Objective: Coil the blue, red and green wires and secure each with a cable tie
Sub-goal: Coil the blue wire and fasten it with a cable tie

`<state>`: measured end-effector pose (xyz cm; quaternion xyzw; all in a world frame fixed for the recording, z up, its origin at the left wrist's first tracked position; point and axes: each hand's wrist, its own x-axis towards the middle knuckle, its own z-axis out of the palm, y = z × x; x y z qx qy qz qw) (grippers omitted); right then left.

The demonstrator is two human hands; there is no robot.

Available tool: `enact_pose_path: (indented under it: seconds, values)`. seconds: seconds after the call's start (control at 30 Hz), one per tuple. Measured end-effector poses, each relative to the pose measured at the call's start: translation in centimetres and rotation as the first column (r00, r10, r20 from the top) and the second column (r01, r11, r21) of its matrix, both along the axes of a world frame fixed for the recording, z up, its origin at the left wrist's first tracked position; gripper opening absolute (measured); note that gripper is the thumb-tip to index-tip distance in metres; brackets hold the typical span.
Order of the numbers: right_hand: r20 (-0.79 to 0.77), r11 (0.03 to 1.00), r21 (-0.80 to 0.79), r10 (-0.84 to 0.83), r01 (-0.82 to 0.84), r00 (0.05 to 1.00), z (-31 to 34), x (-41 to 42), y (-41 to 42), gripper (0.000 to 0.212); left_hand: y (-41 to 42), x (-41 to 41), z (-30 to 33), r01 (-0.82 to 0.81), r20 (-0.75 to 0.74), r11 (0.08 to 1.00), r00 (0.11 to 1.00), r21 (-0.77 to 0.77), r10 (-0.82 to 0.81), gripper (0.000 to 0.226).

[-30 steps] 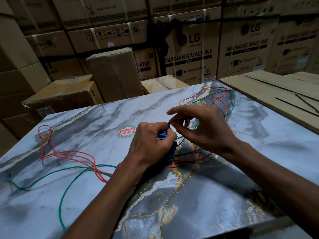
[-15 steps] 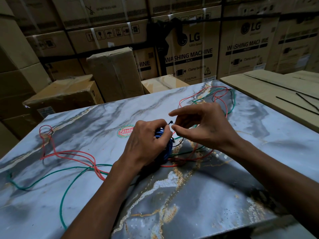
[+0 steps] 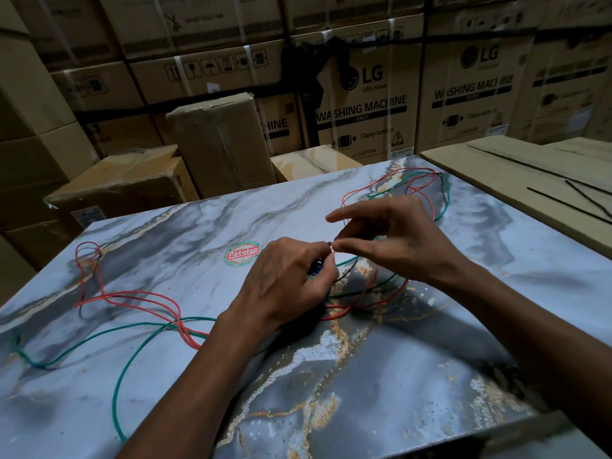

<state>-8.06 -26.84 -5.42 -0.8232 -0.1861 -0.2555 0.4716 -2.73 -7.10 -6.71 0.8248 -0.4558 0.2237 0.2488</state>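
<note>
My left hand [image 3: 288,283] grips the coiled blue wire [image 3: 315,270], which shows only as a small patch between its fingers. My right hand [image 3: 390,240] pinches the end of a thin black cable tie [image 3: 346,274] just above the coil, index finger stretched out. The tie curves down below the hands. A red wire [image 3: 132,298] and a green wire [image 3: 132,362] lie loose and tangled across the marble tabletop [image 3: 381,376], running from the left side under my hands to loops at the back right.
Spare black cable ties [image 3: 563,202] lie on a flat cardboard box [image 3: 496,170] at the right. Stacked cartons surround the table at the back and left. A round red and green sticker [image 3: 243,254] sits on the tabletop near my left hand.
My right hand has shifted a little and its fingertips have closed on the tie's end next to my left thumb. The left hand still holds the blue coil in the same place.
</note>
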Motion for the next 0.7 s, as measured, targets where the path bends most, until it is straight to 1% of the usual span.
enact_pose_path:
  seconds: [0.1, 0.2, 0.3, 0.43, 0.57, 0.7]
  values:
    - [-0.099, 0.994, 0.104, 0.045, -0.034, 0.994, 0.19, 0.00, -0.26, 0.036, 0.30, 0.61, -0.13, -0.033, -0.066, 0.992, 0.998, -0.118, 0.025, 0.030]
    - [-0.157, 0.985, 0.166, 0.078, -0.051, 0.985, 0.09, 0.03, -0.15, 0.035, 0.43, 0.63, -0.08, -0.031, -0.089, 0.990, 0.996, -0.135, 0.019, 0.028]
    - [-0.204, 0.972, 0.227, 0.103, -0.055, 0.974, 0.02, 0.13, 0.04, 0.032, 0.46, 0.48, 0.03, -0.032, -0.070, 0.992, 0.997, -0.124, 0.024, 0.029]
    - [-0.228, 0.977, 0.210, 0.095, -0.047, 0.969, 0.20, 0.11, 0.11, 0.024, 0.46, 0.50, 0.17, -0.018, -0.047, 0.997, 0.999, -0.079, 0.014, 0.030]
    - [-0.227, 0.986, 0.161, 0.090, -0.054, 0.970, 0.37, -0.09, 0.17, 0.025, 0.56, 0.44, 0.22, -0.009, -0.023, 0.999, 1.000, -0.037, 0.009, 0.033]
    - [-0.220, 0.978, 0.197, 0.116, -0.073, 0.969, 0.36, -0.14, 0.29, 0.027, 0.59, 0.40, 0.35, 0.000, -0.018, 1.000, 1.000, -0.031, 0.000, 0.034]
